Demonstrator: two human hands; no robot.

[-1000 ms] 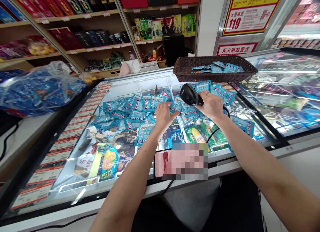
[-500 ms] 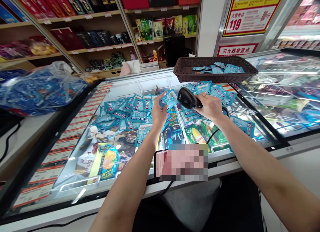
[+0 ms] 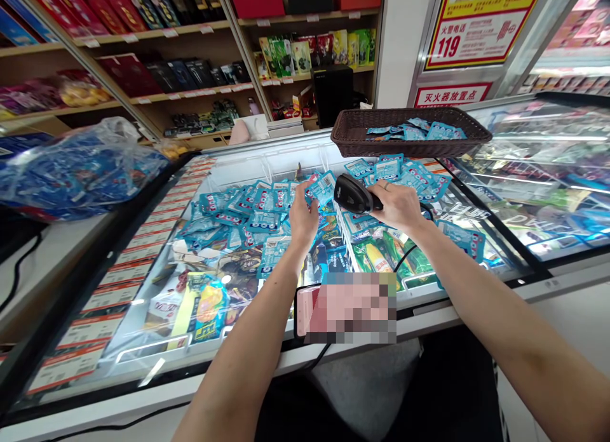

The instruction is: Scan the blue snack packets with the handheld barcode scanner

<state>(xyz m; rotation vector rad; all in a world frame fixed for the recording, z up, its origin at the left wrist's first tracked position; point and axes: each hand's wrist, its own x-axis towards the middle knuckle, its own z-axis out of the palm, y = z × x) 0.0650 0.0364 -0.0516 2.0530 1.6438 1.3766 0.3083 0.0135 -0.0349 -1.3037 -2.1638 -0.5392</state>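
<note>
My left hand (image 3: 304,216) pinches a small blue packet (image 3: 324,187) whose printed barcode shows on its upper part. Just to the right, my right hand (image 3: 398,204) is wrapped round the handle of a black barcode scanner (image 3: 352,194). The scanner's head is close beside the packet and points left toward it. Many similar blue packets (image 3: 264,200) lie loosely over the glass freezer top (image 3: 157,245) left of my left hand. More blue packets (image 3: 414,175) are spread behind and beneath my right hand.
A brown wicker basket (image 3: 343,137) with blue packets stands at the back right. A phone (image 3: 305,312), partly blurred out, lies at the near edge. A clear plastic bag (image 3: 95,169) of blue packs is at left. The scanner's cable (image 3: 405,258) runs below my right hand.
The scanner in my right hand has shifted slightly left and down, closer to the packet. My left hand stays nearly in place, still holding the packet.
</note>
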